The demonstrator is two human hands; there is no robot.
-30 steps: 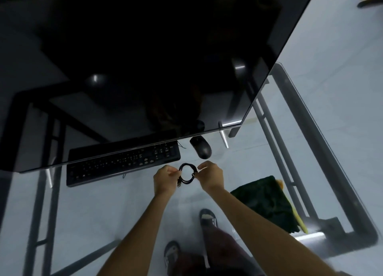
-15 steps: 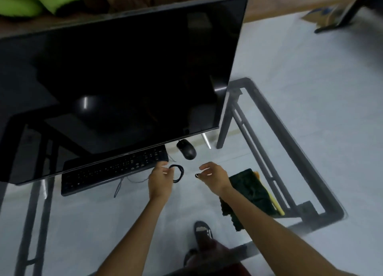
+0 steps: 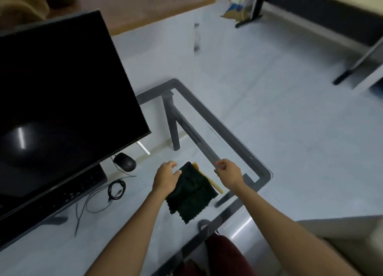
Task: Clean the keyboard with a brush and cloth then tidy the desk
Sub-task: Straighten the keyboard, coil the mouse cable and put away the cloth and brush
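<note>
Left hand: the left hand (image 3: 165, 177) is open, the fingers loosely spread, and it rests on the left upper edge of the dark green cloth (image 3: 191, 192); it grips nothing.
Right hand: the right hand (image 3: 228, 173) is curled, thumb and fingers pinched together; something small and dark shows at the fingertips, but I cannot tell what it is.
Cloth: folded, flat on the glass desk (image 3: 234, 139), between the two hands, touching the left one and apart from the right one.
Brush: a yellow handle (image 3: 214, 185) comes out from under the right edge of the cloth, near the right hand.
Cable: a black coiled cable (image 3: 116, 189) lies on the glass, left of the left hand.
Keyboard: the black keyboard (image 3: 68, 194) is further left, partly under the monitor (image 3: 62, 101).
Mouse: a black mouse (image 3: 125, 162) is beside the monitor's lower corner.
Writing: no brand or label can be read.
</note>
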